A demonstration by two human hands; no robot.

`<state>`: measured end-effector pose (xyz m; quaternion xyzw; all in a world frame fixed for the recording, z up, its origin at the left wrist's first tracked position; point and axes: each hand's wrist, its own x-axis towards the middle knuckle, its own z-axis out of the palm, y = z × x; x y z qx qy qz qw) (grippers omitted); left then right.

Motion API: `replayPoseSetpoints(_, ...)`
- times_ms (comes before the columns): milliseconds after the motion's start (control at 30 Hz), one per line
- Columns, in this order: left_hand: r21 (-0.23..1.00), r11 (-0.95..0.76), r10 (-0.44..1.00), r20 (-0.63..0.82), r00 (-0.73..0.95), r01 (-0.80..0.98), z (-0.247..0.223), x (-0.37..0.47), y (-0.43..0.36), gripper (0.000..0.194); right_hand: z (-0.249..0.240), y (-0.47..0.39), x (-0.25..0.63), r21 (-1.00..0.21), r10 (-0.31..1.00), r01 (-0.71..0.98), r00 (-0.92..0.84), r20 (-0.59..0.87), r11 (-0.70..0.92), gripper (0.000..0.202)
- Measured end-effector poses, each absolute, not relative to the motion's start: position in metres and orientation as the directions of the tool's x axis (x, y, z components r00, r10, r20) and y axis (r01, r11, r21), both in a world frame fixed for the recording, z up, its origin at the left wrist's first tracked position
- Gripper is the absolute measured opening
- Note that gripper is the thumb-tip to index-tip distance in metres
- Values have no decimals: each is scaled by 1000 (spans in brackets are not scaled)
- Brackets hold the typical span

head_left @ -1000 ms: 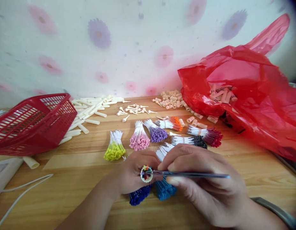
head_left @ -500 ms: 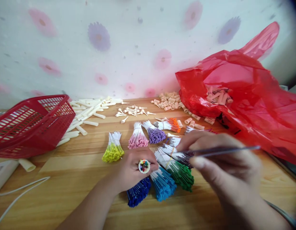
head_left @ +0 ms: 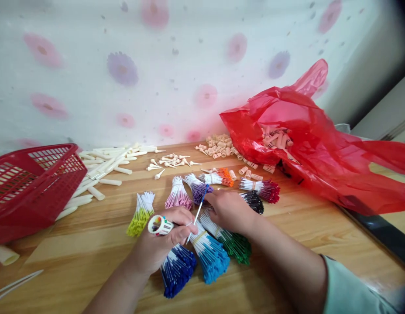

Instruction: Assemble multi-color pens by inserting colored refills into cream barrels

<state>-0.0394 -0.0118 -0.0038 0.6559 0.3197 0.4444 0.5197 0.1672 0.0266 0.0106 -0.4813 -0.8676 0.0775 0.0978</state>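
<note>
My left hand [head_left: 168, 235] is closed around a short white slotted tube [head_left: 160, 225], its round mouth turned left with several colours showing inside. A thin white stick with a blue tip [head_left: 198, 211] slants up from its fingertips. My right hand [head_left: 230, 211] is bent down over the bundles, fingers together beside the stick; its fingertips are partly hidden, and I cannot make out what they grip. Around my hands lie bundles of white sticks with coloured tips: dark blue [head_left: 178, 270], light blue [head_left: 211, 257], green [head_left: 233, 244], black [head_left: 254, 201], purple [head_left: 198, 191] and pink [head_left: 178, 196].
Yellow [head_left: 140, 214], orange [head_left: 218, 177] and crimson [head_left: 263, 190] bundles lie farther out. White tubes [head_left: 107, 168] lie by a red basket [head_left: 35, 187] at left. Pointed cream pieces [head_left: 173, 161] and slotted pieces [head_left: 220, 146] are at the back; a red plastic bag [head_left: 307, 144] holds more.
My right hand has moved left and down onto the bundles; the dark stick it held is no longer visible. A blue-tipped stick now shows at my left fingertips, and the slotted tube has turned sideways.
</note>
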Motion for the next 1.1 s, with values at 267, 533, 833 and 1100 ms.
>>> replayPoseSetpoints(267, 939, -343, 848, 315, 426, -13, 2, -36, -12, 15, 21, 20, 172, -952, 873, -53, -384, 299, 303, 17)
replayPoseSetpoints(533, 903, -428, 760, 337, 556, 38, 12, -33, -14, 9, 18, 10, 157, -868, 922, -497, -329, 205, 16, 19)
replayPoseSetpoints(833, 909, -418, 792, 365, 490, -2, 9, -25, -19, 9, 8, 7, 153, -840, 868, -539, -444, 221, -62, 20)
replayPoseSetpoints(1100, 889, -454, 821, 390, 417, 63, 11, -21, -20, 13, 17, 0, 160, -885, 888, -286, -174, 425, 367, 10)
